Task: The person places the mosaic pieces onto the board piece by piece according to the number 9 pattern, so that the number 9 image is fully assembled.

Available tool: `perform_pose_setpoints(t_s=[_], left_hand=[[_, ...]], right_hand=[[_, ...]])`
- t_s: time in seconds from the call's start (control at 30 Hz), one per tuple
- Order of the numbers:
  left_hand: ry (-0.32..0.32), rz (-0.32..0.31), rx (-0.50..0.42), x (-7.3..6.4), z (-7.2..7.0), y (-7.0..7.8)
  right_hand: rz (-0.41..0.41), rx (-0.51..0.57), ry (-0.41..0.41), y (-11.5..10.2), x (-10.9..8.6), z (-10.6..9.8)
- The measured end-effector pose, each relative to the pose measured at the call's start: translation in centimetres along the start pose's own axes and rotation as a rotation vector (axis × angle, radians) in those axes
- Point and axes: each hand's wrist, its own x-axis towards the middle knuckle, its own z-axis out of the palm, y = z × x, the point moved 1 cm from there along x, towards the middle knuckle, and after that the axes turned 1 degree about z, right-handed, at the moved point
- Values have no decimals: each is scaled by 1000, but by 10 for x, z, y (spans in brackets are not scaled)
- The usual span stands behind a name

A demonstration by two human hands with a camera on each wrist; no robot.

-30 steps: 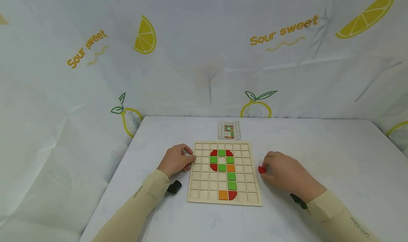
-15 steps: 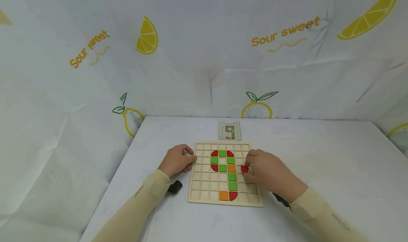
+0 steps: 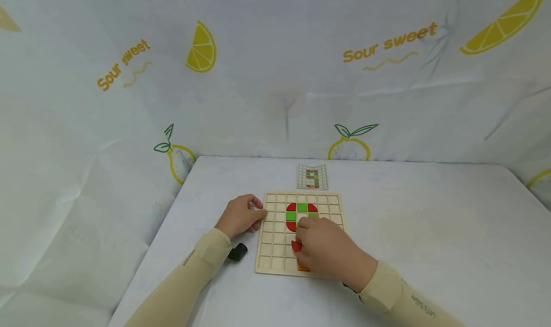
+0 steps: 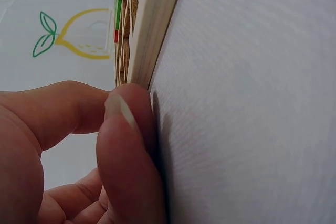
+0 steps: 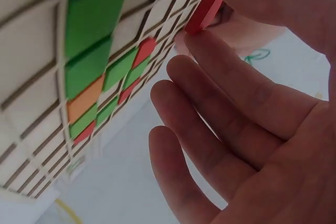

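Observation:
A wooden grid board (image 3: 271,251) lies on the table with red, green and orange pieces set in its squares. Thumb and index finger of my left hand (image 3: 241,217) hold the board's left edge; the left wrist view has those fingertips (image 4: 134,100) right at the board's side. Over the lower middle of the board, my right hand (image 3: 333,247) pinches a red quarter-round piece (image 3: 296,246) between thumb and index finger, its other fingers extended in the right wrist view. The hand hides much of the board's lower right, with part of an orange square (image 3: 303,266) showing beneath it.
Behind the board lies a small paper card (image 3: 312,177) printed with a coloured grid pattern. A white cloth backdrop (image 3: 258,78) with lemon prints rises past the table's back edge. A black wrist camera (image 3: 237,252) sits under the left wrist.
My right hand has moved left from beside the board to over its lower middle, carrying the red piece. The left hand stays at the board's left edge.

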Motion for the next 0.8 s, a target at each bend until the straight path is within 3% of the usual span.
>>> perform_pose_setpoints(t_s=[0.1, 0.27, 0.8], left_hand=[[2, 5, -5, 0, 0, 1], [5, 11, -5, -1, 1, 3], [11, 22, -15, -2, 0, 8]], right_hand=[[-34, -7, 28, -9, 0, 4], [-21, -4, -9, -16, -3, 8], [-39, 53, -33, -15, -6, 14]])
